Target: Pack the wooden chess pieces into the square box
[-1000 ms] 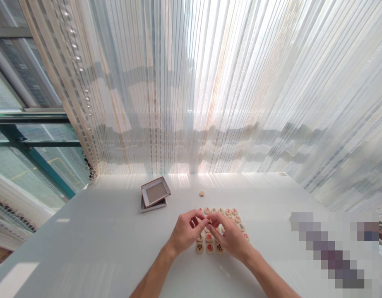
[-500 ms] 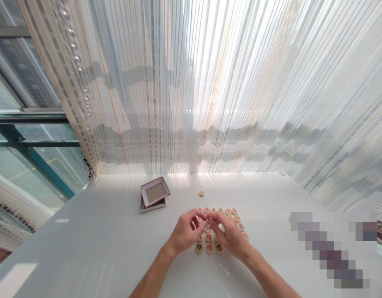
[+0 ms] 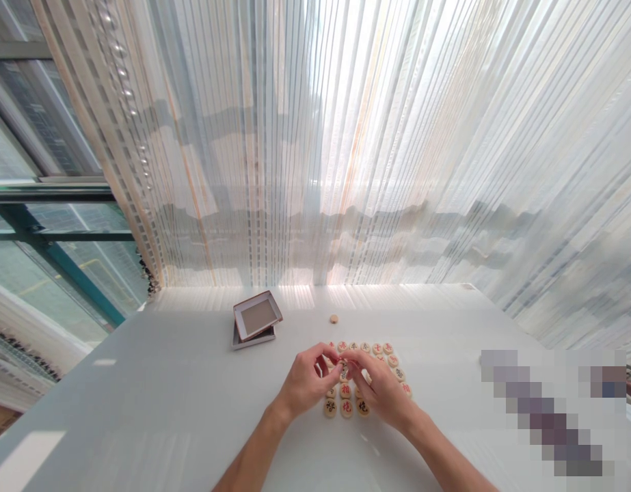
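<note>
Round wooden Chinese chess pieces with red or black characters lie in rows on the table below my hands. My left hand (image 3: 307, 383) reaches in from the left, its thumb and fingers pinched together. From the other side my right hand (image 3: 379, 383) meets it, fingers curled and fingertips touching or nearly so. Between the fingertips is a Chinese chess piece (image 3: 344, 370), largely covered by them. A red piece (image 3: 345, 391) and the front row's red cannon piece (image 3: 346, 408) show between my wrists. My right hand hides several pieces in the middle.
One lone piece (image 3: 334, 319) lies beyond the rows. Farther left, an open box (image 3: 253, 342) has its lid (image 3: 258, 316) resting tilted on it. The white table (image 3: 156, 403) reaches to a sheer curtain (image 3: 315, 205). A blurred-out patch (image 3: 543, 417) covers the right side.
Both hands stay over the same spot, with only slight finger movement. The whole view has shifted very slightly. The pieces, box and lid have kept their places.
</note>
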